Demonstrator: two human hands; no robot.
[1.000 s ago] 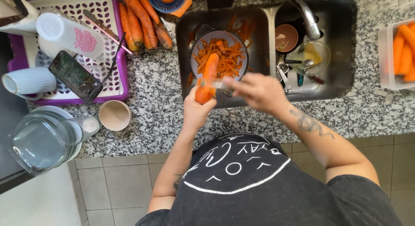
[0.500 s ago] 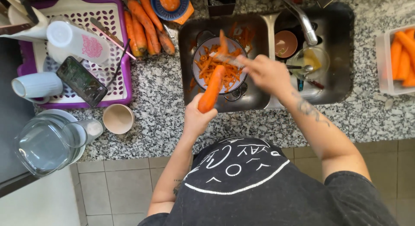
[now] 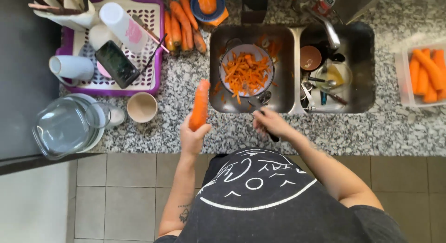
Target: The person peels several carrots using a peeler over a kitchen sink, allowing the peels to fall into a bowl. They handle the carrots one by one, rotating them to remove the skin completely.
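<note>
Over the counter's front edge, your left hand [image 3: 193,136] has its fingers wrapped around a carrot's [image 3: 200,105] lower end, holding it upright beside the sink [image 3: 284,66], clear for turning. Your right hand [image 3: 272,123] curls closed on a dark-handled peeler [image 3: 261,108], wrist low, near the bowl of peelings [image 3: 246,70].

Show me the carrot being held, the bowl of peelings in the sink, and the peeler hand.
carrot [image 3: 200,105], head view, middle of its orange body above the fingers.
bowl of peelings [image 3: 224,68], head view, left rim of the bowl.
right hand [image 3: 272,123], head view, back of the hand gripping the dark-handled peeler.
</note>
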